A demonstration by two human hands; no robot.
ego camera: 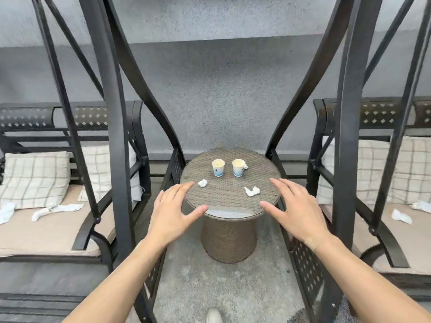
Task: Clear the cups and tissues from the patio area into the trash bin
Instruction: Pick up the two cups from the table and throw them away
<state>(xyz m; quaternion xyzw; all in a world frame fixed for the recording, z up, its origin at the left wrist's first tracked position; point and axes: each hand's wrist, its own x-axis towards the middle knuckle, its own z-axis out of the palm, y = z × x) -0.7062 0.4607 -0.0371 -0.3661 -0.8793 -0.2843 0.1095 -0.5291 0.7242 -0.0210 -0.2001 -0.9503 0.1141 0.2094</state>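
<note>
Two white-and-blue paper cups, one on the left (218,168) and one on the right (238,167), stand upright at the back of a round wicker table (231,206). A crumpled tissue (202,183) lies in front of the left cup, and a second tissue (252,191) lies toward the right. My left hand (173,213) hovers at the table's left edge with fingers spread, holding nothing. My right hand (295,209) hovers at the right edge, also spread and empty. More tissues lie on the left swing seat (57,210) and the right swing seat (401,216).
Black metal swing frames (116,159) stand close on both sides of the table, with a narrow gap between them. Checked cushions (35,178) lean on both seats. A grey wall is behind. My shoe (214,316) shows at the bottom. No trash bin is in view.
</note>
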